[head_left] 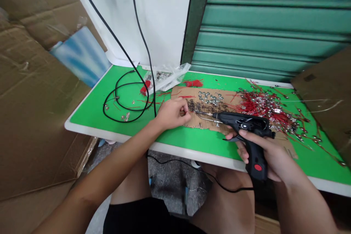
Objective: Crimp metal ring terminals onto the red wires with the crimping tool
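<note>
My right hand [270,153] is wrapped around the grip of a black soldering gun [244,122], with fingers at its trigger. The gun points left, and its thin metal tip lies low over a worn cardboard piece [197,120] marked with dark scorches. Close to that tip, my left hand [174,113] is closed in a pinch over the cardboard's left end; what it pinches is too small to make out. Small metal pieces [210,98] sit in a cluster on the cardboard behind the tip. To the right is a heaped pile of red wires with shiny metal ends [268,109].
A black cable [120,120] loops across the green tabletop [90,106] at left. Behind it lie a clear plastic bag [170,76] and red wire bundles [194,83]. Large cardboard boxes [35,98] flank the table. The gun's cord [219,186] hangs below the edge, over my legs.
</note>
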Action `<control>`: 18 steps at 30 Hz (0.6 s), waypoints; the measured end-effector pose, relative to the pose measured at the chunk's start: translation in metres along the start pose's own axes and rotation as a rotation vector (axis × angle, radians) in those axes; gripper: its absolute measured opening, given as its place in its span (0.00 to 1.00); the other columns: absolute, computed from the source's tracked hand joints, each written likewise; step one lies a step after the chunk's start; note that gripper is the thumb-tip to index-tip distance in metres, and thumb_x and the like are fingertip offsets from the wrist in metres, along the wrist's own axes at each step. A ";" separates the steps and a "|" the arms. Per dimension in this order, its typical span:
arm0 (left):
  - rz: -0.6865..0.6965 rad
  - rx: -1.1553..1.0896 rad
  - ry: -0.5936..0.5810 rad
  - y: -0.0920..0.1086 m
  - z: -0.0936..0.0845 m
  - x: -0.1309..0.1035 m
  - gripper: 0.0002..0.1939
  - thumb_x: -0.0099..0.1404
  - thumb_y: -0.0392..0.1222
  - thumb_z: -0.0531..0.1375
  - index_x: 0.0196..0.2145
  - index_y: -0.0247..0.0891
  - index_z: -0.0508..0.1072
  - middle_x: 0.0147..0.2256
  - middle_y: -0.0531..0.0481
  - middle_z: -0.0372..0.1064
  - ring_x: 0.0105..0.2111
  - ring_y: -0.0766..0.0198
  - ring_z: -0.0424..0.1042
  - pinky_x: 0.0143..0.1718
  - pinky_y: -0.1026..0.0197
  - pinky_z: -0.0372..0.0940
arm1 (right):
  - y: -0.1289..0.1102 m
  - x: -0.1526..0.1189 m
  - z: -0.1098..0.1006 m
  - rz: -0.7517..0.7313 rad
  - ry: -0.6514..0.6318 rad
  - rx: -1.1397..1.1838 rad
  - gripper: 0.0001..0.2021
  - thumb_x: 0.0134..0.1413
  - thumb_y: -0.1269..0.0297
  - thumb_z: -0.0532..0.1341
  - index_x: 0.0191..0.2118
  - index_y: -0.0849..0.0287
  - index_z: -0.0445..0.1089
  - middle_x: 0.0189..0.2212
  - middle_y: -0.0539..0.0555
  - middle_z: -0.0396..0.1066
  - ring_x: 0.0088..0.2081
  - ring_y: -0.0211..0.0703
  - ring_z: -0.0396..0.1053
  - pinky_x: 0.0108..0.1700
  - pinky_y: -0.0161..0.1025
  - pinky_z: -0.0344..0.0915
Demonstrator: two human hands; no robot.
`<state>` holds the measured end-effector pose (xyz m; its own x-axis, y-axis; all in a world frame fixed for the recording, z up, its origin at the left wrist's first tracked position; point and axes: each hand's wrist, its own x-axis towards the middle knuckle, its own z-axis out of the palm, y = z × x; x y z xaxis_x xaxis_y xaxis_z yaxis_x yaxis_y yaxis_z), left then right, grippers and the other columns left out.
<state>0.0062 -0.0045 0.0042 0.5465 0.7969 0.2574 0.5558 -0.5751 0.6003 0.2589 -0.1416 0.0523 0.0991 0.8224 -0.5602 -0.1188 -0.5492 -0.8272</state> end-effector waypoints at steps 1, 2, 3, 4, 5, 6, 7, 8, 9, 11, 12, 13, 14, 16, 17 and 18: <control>-0.001 0.005 -0.005 0.000 0.000 0.000 0.02 0.57 0.36 0.62 0.28 0.38 0.72 0.30 0.51 0.71 0.31 0.63 0.69 0.34 0.62 0.61 | 0.001 0.001 0.000 0.000 -0.004 0.011 0.20 0.49 0.47 0.72 0.36 0.60 0.81 0.16 0.49 0.62 0.18 0.35 0.60 0.17 0.29 0.57; -0.002 0.009 -0.009 0.000 -0.001 0.000 0.02 0.57 0.36 0.62 0.28 0.38 0.72 0.30 0.51 0.71 0.31 0.63 0.70 0.34 0.62 0.61 | 0.002 0.002 -0.001 0.000 -0.007 0.022 0.19 0.49 0.47 0.72 0.36 0.60 0.81 0.17 0.50 0.62 0.18 0.35 0.59 0.17 0.29 0.57; -0.001 0.011 -0.011 0.000 -0.001 0.000 0.02 0.57 0.36 0.62 0.29 0.38 0.72 0.30 0.51 0.71 0.31 0.63 0.70 0.35 0.62 0.61 | 0.002 0.002 -0.002 0.002 -0.010 0.032 0.19 0.49 0.48 0.72 0.36 0.61 0.81 0.17 0.50 0.62 0.18 0.35 0.59 0.18 0.29 0.58; 0.001 0.011 -0.010 0.000 -0.001 0.000 0.02 0.57 0.36 0.62 0.29 0.38 0.72 0.30 0.51 0.71 0.31 0.63 0.70 0.35 0.62 0.61 | 0.003 0.003 -0.002 0.006 -0.012 0.041 0.19 0.49 0.48 0.73 0.36 0.61 0.81 0.17 0.50 0.63 0.18 0.34 0.59 0.18 0.28 0.57; 0.003 0.010 -0.007 0.000 0.000 0.000 0.02 0.57 0.36 0.62 0.29 0.38 0.72 0.30 0.51 0.71 0.31 0.63 0.69 0.35 0.62 0.61 | 0.003 0.003 -0.002 0.012 -0.014 0.049 0.19 0.49 0.48 0.73 0.36 0.61 0.80 0.18 0.50 0.63 0.18 0.34 0.59 0.17 0.28 0.57; 0.006 0.010 -0.005 0.000 0.000 0.000 0.01 0.57 0.37 0.62 0.29 0.38 0.72 0.30 0.51 0.71 0.31 0.63 0.69 0.35 0.62 0.61 | 0.004 0.004 -0.003 0.022 -0.016 0.055 0.19 0.48 0.48 0.73 0.36 0.61 0.80 0.18 0.50 0.63 0.18 0.34 0.59 0.17 0.28 0.57; 0.009 0.010 -0.003 -0.001 0.000 0.000 0.01 0.57 0.37 0.62 0.29 0.38 0.72 0.30 0.51 0.71 0.30 0.63 0.69 0.35 0.62 0.61 | 0.004 0.004 -0.003 0.031 -0.015 0.060 0.20 0.48 0.48 0.73 0.36 0.61 0.80 0.17 0.50 0.62 0.18 0.34 0.59 0.17 0.28 0.56; 0.011 0.010 0.000 -0.001 0.000 0.000 0.01 0.57 0.37 0.62 0.29 0.38 0.72 0.30 0.51 0.71 0.31 0.63 0.69 0.35 0.62 0.61 | 0.003 0.004 -0.002 0.031 -0.011 0.065 0.20 0.47 0.48 0.73 0.35 0.61 0.80 0.17 0.50 0.62 0.17 0.34 0.59 0.17 0.28 0.56; 0.011 0.009 0.000 -0.001 0.000 0.000 0.02 0.57 0.37 0.62 0.29 0.38 0.72 0.30 0.51 0.71 0.31 0.63 0.69 0.35 0.62 0.60 | 0.002 0.003 -0.001 0.029 -0.005 0.071 0.20 0.45 0.48 0.74 0.34 0.61 0.80 0.16 0.50 0.62 0.17 0.34 0.59 0.16 0.28 0.56; 0.009 0.007 -0.002 -0.001 0.000 0.000 0.02 0.57 0.37 0.62 0.29 0.38 0.72 0.30 0.51 0.71 0.30 0.63 0.69 0.34 0.61 0.60 | 0.000 0.003 0.002 0.025 0.010 0.083 0.20 0.41 0.49 0.75 0.34 0.60 0.80 0.18 0.51 0.65 0.17 0.34 0.58 0.16 0.29 0.56; 0.007 0.006 -0.003 -0.001 0.000 0.000 0.02 0.57 0.37 0.62 0.29 0.38 0.72 0.30 0.51 0.71 0.30 0.63 0.69 0.34 0.61 0.60 | -0.001 0.002 0.003 0.018 0.021 0.090 0.20 0.40 0.50 0.76 0.35 0.59 0.80 0.20 0.52 0.68 0.17 0.33 0.58 0.15 0.29 0.56; 0.007 0.004 -0.003 0.000 0.000 0.000 0.02 0.57 0.37 0.62 0.29 0.38 0.72 0.30 0.51 0.71 0.30 0.63 0.69 0.34 0.61 0.60 | -0.003 0.002 0.005 0.008 0.033 0.098 0.19 0.39 0.51 0.76 0.36 0.59 0.80 0.24 0.54 0.72 0.17 0.33 0.58 0.15 0.30 0.55; 0.007 0.003 -0.002 0.000 0.000 0.000 0.01 0.57 0.37 0.62 0.29 0.38 0.72 0.30 0.51 0.71 0.31 0.63 0.69 0.34 0.61 0.60 | -0.004 0.001 0.007 -0.002 0.042 0.102 0.19 0.39 0.52 0.76 0.37 0.58 0.80 0.28 0.55 0.75 0.17 0.33 0.58 0.15 0.30 0.55; 0.008 0.002 0.002 0.000 -0.001 0.000 0.02 0.57 0.36 0.62 0.28 0.38 0.72 0.30 0.51 0.71 0.31 0.63 0.70 0.35 0.62 0.61 | -0.005 0.001 0.010 -0.028 0.049 0.104 0.19 0.39 0.54 0.76 0.38 0.57 0.80 0.32 0.55 0.77 0.17 0.33 0.58 0.14 0.31 0.56; 0.009 0.002 0.002 0.000 -0.001 0.000 0.02 0.57 0.37 0.62 0.28 0.38 0.72 0.30 0.51 0.71 0.31 0.63 0.70 0.35 0.62 0.61 | -0.005 0.001 0.010 -0.037 0.045 0.103 0.18 0.39 0.54 0.76 0.38 0.58 0.80 0.31 0.55 0.76 0.17 0.33 0.58 0.15 0.32 0.56; 0.010 0.002 0.003 0.000 -0.001 0.000 0.02 0.57 0.37 0.62 0.28 0.38 0.72 0.30 0.51 0.71 0.32 0.63 0.70 0.35 0.62 0.61 | -0.005 0.001 0.009 -0.039 0.038 0.102 0.18 0.41 0.54 0.75 0.38 0.58 0.80 0.31 0.55 0.76 0.17 0.33 0.58 0.15 0.32 0.57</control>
<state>0.0059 -0.0041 0.0046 0.5497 0.7919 0.2658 0.5517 -0.5831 0.5964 0.2508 -0.1364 0.0558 0.1424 0.8354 -0.5309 -0.2136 -0.4978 -0.8406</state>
